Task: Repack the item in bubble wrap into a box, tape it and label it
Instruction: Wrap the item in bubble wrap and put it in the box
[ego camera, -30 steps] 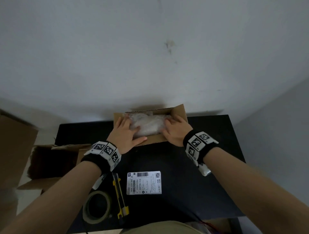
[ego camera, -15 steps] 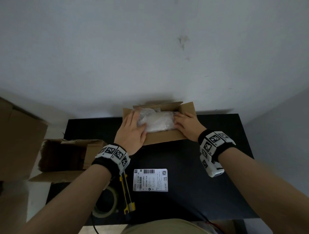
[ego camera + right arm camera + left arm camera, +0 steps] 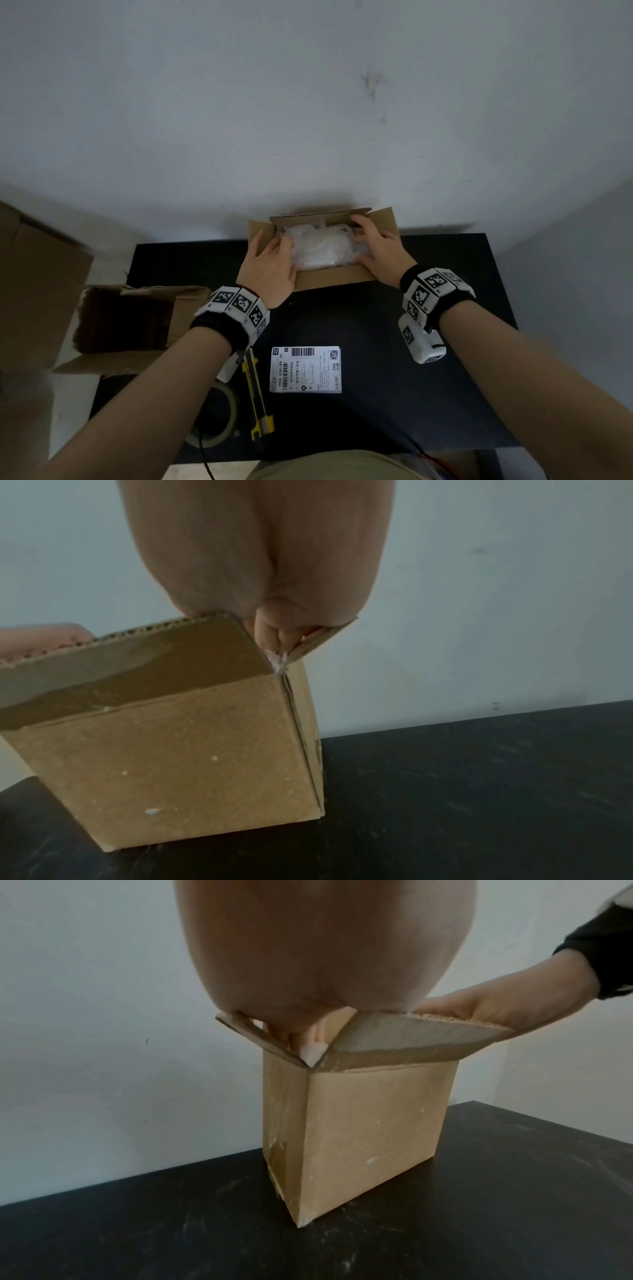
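Both of our hands are down in the open cardboard box (image 3: 329, 279) standing at the far edge of the black table (image 3: 428, 394), against the pale wall. Our left hand (image 3: 269, 270) lies over the box's left rim with its fingers (image 3: 281, 245) stretched forward onto the bubble-wrapped item (image 3: 322, 250), flat against it rather than curled round it. Our right hand (image 3: 380, 253) reaches in from the right side, fingers extended over the wrap's far right end and thumb along its near edge; we cannot tell whether it pinches the wrap or only presses on it. The item sits inside the box, its crinkled clear wrap filling most of the opening, and the flaps stand open around it. From the left wrist view, the near flap (image 3: 421, 1034) splays outward under our right hand, and a scrap of wrap shows at the corner beneath our fingertips. On the table nearer to us lies a white shipping label (image 3: 306, 369), face up; to its left is a yellow utility knife (image 3: 257, 397), and beside that a roll of tape (image 3: 219, 416), partly hidden by our left forearm. Off the table's left edge stands another open carton (image 3: 137, 318).
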### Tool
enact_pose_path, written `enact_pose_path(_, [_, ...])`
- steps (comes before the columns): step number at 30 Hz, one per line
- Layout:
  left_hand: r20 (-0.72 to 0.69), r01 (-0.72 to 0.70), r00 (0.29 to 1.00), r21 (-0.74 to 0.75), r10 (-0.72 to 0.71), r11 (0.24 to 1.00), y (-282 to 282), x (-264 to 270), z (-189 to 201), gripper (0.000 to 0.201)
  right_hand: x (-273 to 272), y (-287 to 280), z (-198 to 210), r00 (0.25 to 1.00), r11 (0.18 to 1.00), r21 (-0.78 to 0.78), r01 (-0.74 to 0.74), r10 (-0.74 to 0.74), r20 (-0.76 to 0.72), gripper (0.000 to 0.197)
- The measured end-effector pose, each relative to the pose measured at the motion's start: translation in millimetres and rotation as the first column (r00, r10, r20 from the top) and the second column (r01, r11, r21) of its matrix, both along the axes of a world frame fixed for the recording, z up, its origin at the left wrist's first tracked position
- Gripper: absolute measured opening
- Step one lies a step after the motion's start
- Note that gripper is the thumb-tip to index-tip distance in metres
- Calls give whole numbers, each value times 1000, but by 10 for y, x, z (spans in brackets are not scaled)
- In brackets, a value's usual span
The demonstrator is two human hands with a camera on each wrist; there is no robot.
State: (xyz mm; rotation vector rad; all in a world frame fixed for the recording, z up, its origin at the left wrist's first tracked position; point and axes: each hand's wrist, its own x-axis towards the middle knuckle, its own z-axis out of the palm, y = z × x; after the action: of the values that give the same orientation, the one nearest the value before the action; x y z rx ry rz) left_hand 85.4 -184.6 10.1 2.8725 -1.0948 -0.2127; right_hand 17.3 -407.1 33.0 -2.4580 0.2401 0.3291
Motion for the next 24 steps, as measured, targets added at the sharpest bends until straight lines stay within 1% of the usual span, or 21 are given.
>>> enact_pose_path(2, [-29,-12,1000,-26,11,1000,8,5,-19,51,14,-30,-20,997,995,-59,-81,81,-2,52])
enact_pose_path(3, [-35,-1,999,-21,1,1000,17,9,-29,54,25,-51,-46,993,989,-84,-118,119,3,47])
enact_pose_path(6, [-69,24,997,54,-20,998,28,14,-56,67,56,-70,-110,987,980,-116,-160,160,-8,41])
enact_pose_path(9, [-29,33,999,86,-31,996,34,5,-100,69,61,-53,-154,989,979,-139,-150,149,-22,47])
enact_pose_path(13, [35,49,998,106,-53,993,65,-36,-165,65,40,-38,-206,977,948,-239,-212,206,-51,57])
enact_pose_path(16, [-8,58,998,88,-57,994,89,-18,-205,79,22,-50,-217,974,945,-235,-227,220,-54,63])
enact_pose_path(18, [-45,74,996,69,-71,995,107,7,-241,85,9,-51,-225,973,949,-219,-229,222,-54,66])
enact_pose_path(21, [-16,76,997,75,-75,994,87,-3,-283,86,-4,-7,-241,981,948,-255,-189,194,-7,68])
enact_pose_path(23, [25,59,998,64,-61,996,56,-21,-285,83,-4,26,-246,985,950,-267,-159,172,25,68])
enact_pose_path(24, [23,52,998,62,-54,997,46,-26,-285,80,-7,36,-251,987,955,-260,-140,155,38,69])
